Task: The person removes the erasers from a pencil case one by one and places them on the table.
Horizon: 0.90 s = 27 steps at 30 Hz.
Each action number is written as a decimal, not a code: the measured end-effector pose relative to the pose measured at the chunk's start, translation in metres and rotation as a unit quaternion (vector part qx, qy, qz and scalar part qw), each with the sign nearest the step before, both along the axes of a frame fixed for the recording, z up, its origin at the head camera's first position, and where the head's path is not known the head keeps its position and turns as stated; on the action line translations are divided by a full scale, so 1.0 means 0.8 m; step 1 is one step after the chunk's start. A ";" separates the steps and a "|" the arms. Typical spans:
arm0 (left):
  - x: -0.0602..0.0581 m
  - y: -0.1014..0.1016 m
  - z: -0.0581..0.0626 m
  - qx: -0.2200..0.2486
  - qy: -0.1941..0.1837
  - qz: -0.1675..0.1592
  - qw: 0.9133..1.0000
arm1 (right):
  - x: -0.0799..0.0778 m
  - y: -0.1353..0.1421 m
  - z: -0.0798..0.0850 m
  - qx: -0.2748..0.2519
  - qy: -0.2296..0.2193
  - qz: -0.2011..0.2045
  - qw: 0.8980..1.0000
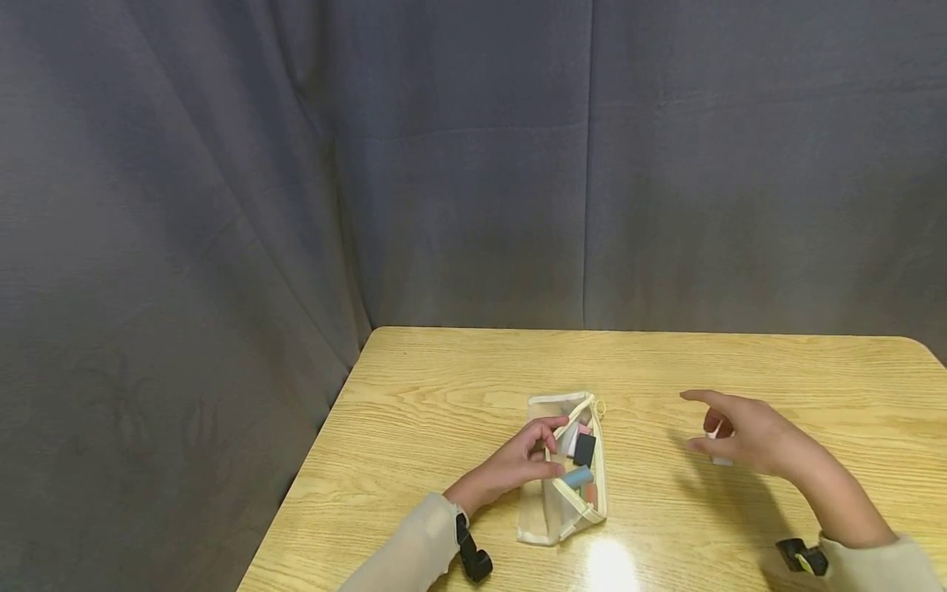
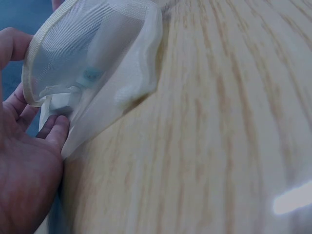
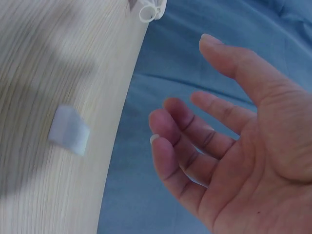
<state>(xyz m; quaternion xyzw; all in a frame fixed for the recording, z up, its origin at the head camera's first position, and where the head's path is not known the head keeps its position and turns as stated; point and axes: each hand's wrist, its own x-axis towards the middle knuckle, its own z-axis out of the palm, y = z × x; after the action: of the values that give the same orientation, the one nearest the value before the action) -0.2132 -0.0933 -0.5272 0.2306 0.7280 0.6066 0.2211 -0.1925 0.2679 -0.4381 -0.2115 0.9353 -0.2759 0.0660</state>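
A cream mesh zip pouch [image 1: 551, 510] lies on the table with its zipper side spread apart, several small blocks inside. Among them are a black block [image 1: 584, 450], a blue block [image 1: 578, 477] and an orange one [image 1: 591, 494]. My left hand [image 1: 521, 457] grips the pouch's near zipper edge; in the left wrist view its fingers curl at the mesh rim [image 2: 28, 73]. Off to the right, my right hand [image 1: 755, 436] hovers with loosely bent fingers and nothing held. Below it a small white block [image 3: 69, 130] lies on the wood, mostly covered by the hand in the head view.
The wooden table [image 1: 444, 370] runs back to a dark grey curtain [image 1: 473, 205], which also hangs along its left side. A zipper pull ring [image 1: 600, 409] sticks out at the pouch's far end.
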 end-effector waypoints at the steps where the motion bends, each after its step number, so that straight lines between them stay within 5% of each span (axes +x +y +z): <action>1: 0.000 0.000 0.000 0.000 0.000 0.000 1.000 | 0.000 -0.003 0.000 -0.002 0.007 0.005 1.000; 27: 0.002 0.000 0.002 0.009 -0.013 0.004 1.000 | -0.006 -0.080 -0.030 -0.042 0.040 0.038 0.998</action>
<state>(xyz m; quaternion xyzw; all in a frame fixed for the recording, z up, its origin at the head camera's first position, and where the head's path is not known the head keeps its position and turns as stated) -0.2115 -0.0932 -0.5254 0.2221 0.7204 0.6170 0.2259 -0.1974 0.2039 -0.4619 -0.2607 0.9161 -0.3031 0.0297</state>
